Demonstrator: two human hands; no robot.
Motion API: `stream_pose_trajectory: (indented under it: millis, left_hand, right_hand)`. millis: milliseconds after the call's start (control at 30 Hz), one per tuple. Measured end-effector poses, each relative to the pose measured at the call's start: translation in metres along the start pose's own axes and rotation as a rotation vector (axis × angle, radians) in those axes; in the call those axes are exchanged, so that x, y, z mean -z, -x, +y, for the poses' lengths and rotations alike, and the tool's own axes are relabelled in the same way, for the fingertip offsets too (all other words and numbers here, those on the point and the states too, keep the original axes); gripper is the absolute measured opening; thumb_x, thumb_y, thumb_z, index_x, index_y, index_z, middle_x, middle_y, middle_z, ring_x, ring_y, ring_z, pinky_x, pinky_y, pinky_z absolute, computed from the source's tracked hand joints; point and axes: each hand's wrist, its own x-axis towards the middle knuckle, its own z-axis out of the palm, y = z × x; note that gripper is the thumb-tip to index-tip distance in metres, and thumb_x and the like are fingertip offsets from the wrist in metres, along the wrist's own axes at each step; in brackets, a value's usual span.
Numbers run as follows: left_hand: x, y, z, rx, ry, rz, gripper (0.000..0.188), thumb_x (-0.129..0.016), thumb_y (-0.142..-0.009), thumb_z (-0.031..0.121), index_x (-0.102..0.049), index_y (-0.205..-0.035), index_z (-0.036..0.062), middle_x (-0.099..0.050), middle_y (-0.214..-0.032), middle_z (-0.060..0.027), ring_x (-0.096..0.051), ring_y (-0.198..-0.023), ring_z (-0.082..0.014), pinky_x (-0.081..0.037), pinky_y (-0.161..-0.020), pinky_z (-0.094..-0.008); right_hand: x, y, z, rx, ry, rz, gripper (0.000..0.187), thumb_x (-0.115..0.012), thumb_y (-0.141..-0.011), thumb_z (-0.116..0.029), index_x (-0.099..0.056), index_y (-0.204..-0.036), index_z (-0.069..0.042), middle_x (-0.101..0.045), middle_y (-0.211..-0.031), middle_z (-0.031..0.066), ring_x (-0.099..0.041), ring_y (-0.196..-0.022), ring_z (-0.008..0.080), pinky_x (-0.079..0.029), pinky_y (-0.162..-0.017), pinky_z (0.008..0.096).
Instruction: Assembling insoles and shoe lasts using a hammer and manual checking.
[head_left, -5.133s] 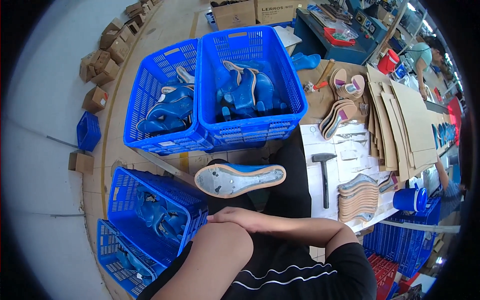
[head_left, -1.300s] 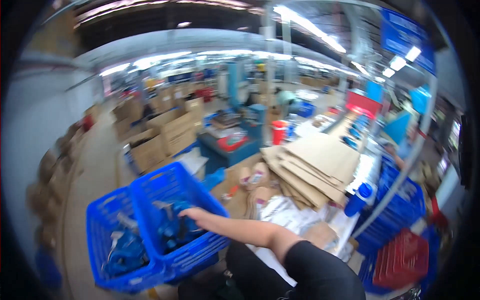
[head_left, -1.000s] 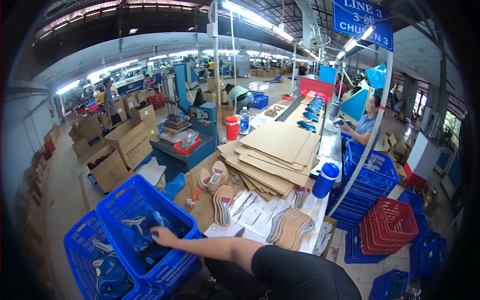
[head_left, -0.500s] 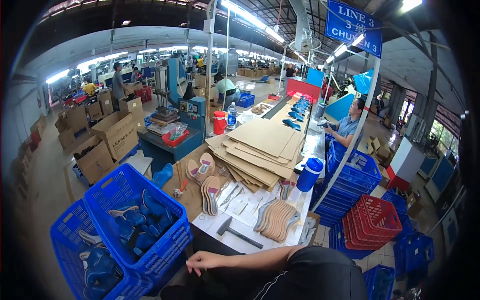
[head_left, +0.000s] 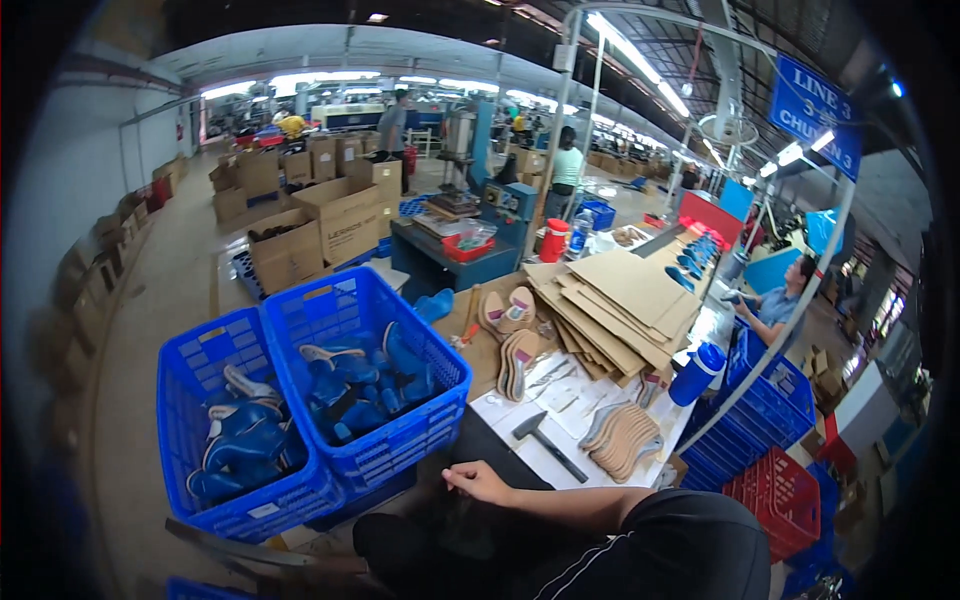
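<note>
My right hand [head_left: 477, 482] reaches in from the right over my dark lap, its fingers curled together and nothing showing in them. It is just right of a blue crate [head_left: 395, 440] filled with blue shoe lasts [head_left: 365, 385], some with pale insoles on them. Farther left, a second blue crate [head_left: 215, 345] holds more blue lasts [head_left: 245, 440] with insoles. On the worktable ahead lie a hammer [head_left: 548, 446], a stack of insoles [head_left: 622, 440] and some standing insoles [head_left: 517, 362]. My left hand is out of view.
Stacked cardboard sheets [head_left: 620, 300] cover the table's far part, beside a blue jug [head_left: 697, 373]. A single blue last [head_left: 434, 306] lies behind the crate. Stacked blue crates [head_left: 755, 390] and red crates [head_left: 780, 500] stand right. A person [head_left: 780, 305] sits beyond, near the conveyor.
The view has swung left, so the crates and table appear farther right. My right hand's fingers, looser before, are drawn closer together. A co-worker in the background has straightened up.
</note>
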Motion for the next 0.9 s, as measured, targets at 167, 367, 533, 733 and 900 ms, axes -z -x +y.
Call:
stream_pose_trajectory:
  millis: [167,367,533,733,900]
  left_hand:
    - [0.013,0.012,-0.015,0.053,-0.008,0.056,0.051,-0.078,-0.098,0.024,-0.064,-0.134,-0.0094,-0.073,-0.126,-0.0252,-0.073,-0.109,-0.0357,-0.056,-0.101,-0.0427]
    - [0.014,0.013,-0.021,0.069,0.016,0.087,0.051,-0.078,-0.098,0.023,-0.064,-0.134,-0.0094,-0.073,-0.127,-0.0249,-0.073,-0.109,-0.0354,-0.056,-0.101,-0.0425]
    - [0.014,0.007,-0.024,0.059,0.035,0.104,0.051,-0.078,-0.098,0.023,-0.063,-0.135,-0.0094,-0.073,-0.127,-0.0246,-0.073,-0.109,-0.0352,-0.056,-0.100,-0.0423]
    - [0.010,-0.001,-0.016,0.042,0.060,0.112,0.052,-0.078,-0.098,0.023,-0.063,-0.135,-0.0093,-0.073,-0.127,-0.0243,-0.073,-0.109,-0.0349,-0.056,-0.100,-0.0421]
    - [0.007,-0.017,-0.006,0.006,0.071,0.098,0.052,-0.078,-0.098,0.023,-0.063,-0.136,-0.0093,-0.073,-0.128,-0.0241,-0.073,-0.109,-0.0347,-0.056,-0.100,-0.0419]
  right_hand:
    - [-0.007,-0.003,0.000,-0.024,-0.023,0.008,0.047,-0.059,-0.112,-0.041,-0.070,-0.081,-0.007,-0.054,-0.063,-0.0054,-0.049,-0.060,0.0036,-0.036,-0.056,0.0249]
    - [-0.015,-0.005,-0.006,-0.014,0.000,0.043,0.046,-0.058,-0.113,-0.040,-0.070,-0.082,-0.007,-0.054,-0.063,-0.0050,-0.051,-0.060,0.0042,-0.037,-0.057,0.0241]
    - [-0.017,-0.003,-0.007,-0.036,-0.014,0.033,0.045,-0.057,-0.113,-0.039,-0.071,-0.084,-0.007,-0.054,-0.064,-0.0048,-0.051,-0.061,0.0045,-0.038,-0.058,0.0239]
    - [-0.017,-0.002,-0.009,-0.046,-0.009,0.041,0.045,-0.057,-0.113,-0.039,-0.071,-0.084,-0.007,-0.054,-0.063,-0.0045,-0.050,-0.060,0.0049,-0.038,-0.058,0.0241]
    - [-0.022,-0.006,-0.009,-0.034,-0.017,0.024,0.045,-0.056,-0.113,-0.038,-0.070,-0.084,-0.006,-0.053,-0.063,-0.0041,-0.050,-0.060,0.0050,-0.039,-0.058,0.0242]
